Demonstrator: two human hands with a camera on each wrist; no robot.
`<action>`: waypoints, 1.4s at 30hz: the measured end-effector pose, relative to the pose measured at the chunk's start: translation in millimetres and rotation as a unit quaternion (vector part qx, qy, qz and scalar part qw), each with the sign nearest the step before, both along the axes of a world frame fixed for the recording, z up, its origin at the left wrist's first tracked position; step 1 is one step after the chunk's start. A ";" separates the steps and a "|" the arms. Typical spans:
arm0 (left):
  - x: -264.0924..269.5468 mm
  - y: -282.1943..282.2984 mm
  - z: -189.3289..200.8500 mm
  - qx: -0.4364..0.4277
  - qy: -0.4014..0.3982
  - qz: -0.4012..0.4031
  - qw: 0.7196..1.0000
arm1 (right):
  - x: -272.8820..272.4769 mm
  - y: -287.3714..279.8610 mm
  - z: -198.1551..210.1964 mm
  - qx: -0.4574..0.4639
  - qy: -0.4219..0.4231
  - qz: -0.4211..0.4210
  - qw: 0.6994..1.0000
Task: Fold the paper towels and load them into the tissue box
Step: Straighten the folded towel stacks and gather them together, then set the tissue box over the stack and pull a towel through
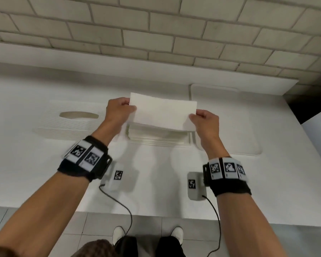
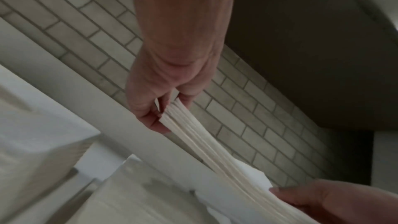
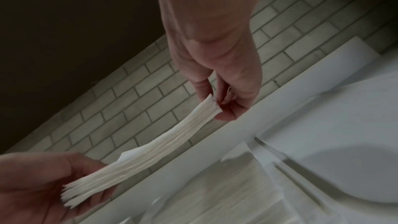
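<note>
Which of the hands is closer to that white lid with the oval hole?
Left. The left hand is just right of the lid; the right hand is farther right, across the held paper towels.

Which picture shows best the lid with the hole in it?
The head view: the lid lies whole on the counter, its oval hole plain, left of the left hand. The left wrist view shows only a blurred white shape at its left edge; the right wrist view shows none.

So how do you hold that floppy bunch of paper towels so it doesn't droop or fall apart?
Probably by its two short ends, one from each side. The bunch of paper towels is long, thin and many-layered, so it sags in the middle. The left hand pinches one end and the right hand the other, thumbs across the layers, which keeps the sheets together and fairly flat.
</note>
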State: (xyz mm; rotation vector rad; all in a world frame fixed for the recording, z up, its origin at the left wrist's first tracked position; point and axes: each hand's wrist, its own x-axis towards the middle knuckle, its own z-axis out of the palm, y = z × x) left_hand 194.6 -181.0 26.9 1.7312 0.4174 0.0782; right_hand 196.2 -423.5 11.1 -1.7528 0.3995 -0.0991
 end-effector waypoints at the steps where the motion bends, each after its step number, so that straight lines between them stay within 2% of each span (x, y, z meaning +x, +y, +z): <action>1: 9.4 -1.0 0.3 -0.008 0.018 0.016 1.000 | 7.2 1.7 0.7 -0.010 0.020 -0.006 1.000; 7: 32.3 -5.4 -20.9 -0.007 0.093 0.065 0.994 | 19.2 8.0 -6.8 -0.035 0.079 -0.026 0.996; 15: 36.8 -7.9 -42.6 0.042 0.126 0.071 0.989 | 24.3 10.9 -18.2 -0.048 0.107 -0.017 0.993; 22: 36.6 -9.9 -56.3 0.101 0.136 0.053 0.984 | 25.2 13.9 -34.3 -0.100 0.125 -0.020 0.987; 27: 34.0 -13.6 -60.1 0.169 0.151 0.020 0.974 | 22.4 17.2 -37.9 -0.138 0.122 -0.006 0.983; 30: 33.3 -11.5 -45.5 0.192 0.136 0.009 0.972 | 22.2 16.4 -30.6 -0.174 0.101 -0.014 0.979; 32: 34.7 -0.9 -30.7 0.195 0.104 0.032 0.975 | 24.5 17.2 -18.2 -0.185 0.058 -0.039 0.980; 34: 35.0 20.9 -15.0 0.142 0.064 0.078 0.985 | 26.9 27.8 -0.1 -0.187 -0.001 -0.053 0.981; 36: 35.7 49.6 -4.0 0.085 0.054 0.116 0.988 | 28.6 51.7 18.0 -0.180 -0.057 -0.024 0.982; 38: 32.9 79.8 -0.9 0.044 0.055 0.145 0.987 | 27.8 90.1 27.1 -0.160 -0.078 0.042 0.983; 42: 16.5 137.4 -11.6 0.052 0.084 0.180 0.979 | 18.7 173.5 16.9 -0.080 -0.022 0.155 0.984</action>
